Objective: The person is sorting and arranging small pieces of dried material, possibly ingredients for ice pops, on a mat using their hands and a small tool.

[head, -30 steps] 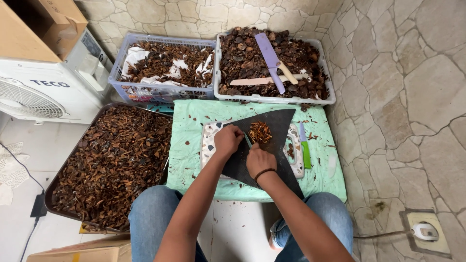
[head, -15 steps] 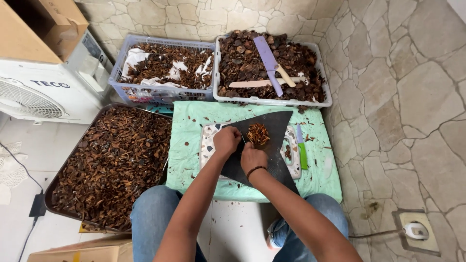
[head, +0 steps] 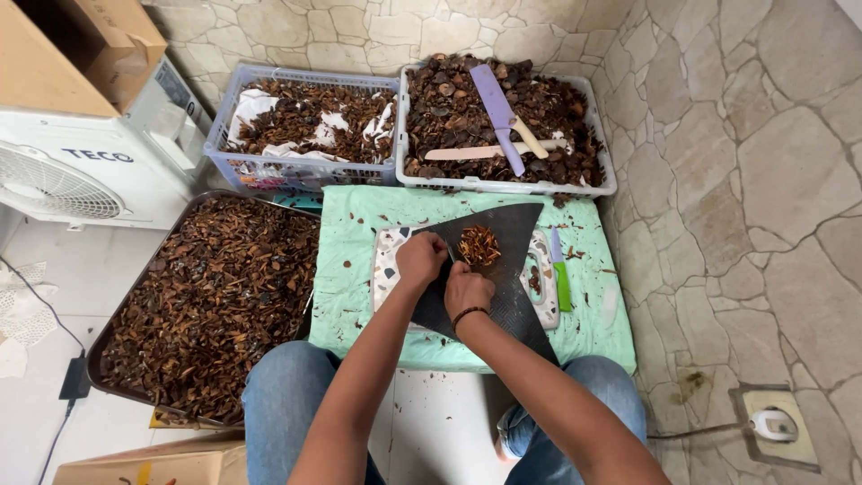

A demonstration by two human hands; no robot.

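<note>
Our left hand (head: 420, 260) and right hand (head: 467, 289) are curled shut beside a chip pile (head: 479, 245) on the mat (head: 512, 287); what they pinch we cannot tell. Beyond them two baskets (head: 222, 144) (head: 600, 135) hold brown husks; left, a tray (head: 135, 296) holds more.

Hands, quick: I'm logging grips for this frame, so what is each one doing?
Left hand: closed, fingers curled on the dark mat; what it grips cannot be told.
Right hand: closed; contents cannot be told.

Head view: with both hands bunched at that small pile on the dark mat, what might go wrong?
1. The left hand and right hand sit almost together; if a blade is between them, which I cannot tell, fingers could be nicked.
2. The pile lies near the dark mat's edge, so pieces may scatter onto the green cloth.
</note>
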